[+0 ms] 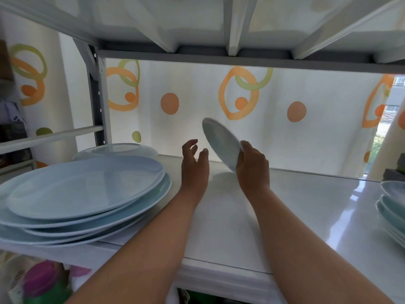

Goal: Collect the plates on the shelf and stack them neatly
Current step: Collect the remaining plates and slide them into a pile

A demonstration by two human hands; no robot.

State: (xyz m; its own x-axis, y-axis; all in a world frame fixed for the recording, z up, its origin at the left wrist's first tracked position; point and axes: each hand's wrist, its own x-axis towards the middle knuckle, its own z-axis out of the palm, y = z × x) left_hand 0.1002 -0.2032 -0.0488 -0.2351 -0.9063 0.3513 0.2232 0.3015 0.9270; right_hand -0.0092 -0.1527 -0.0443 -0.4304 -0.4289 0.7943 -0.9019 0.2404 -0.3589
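Right hand fingers grasping tilted small plate above shelf; left hand fingers released, beside it; bare shelf between large plate stack and right stack.

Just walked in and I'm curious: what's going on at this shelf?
A person's right hand grips a small pale blue round plate by its rim, tilted above the white shelf. The left hand hangs open beside it, touching nothing. A stack of large pale blue plates sits at the left, a smaller stack at the right edge.
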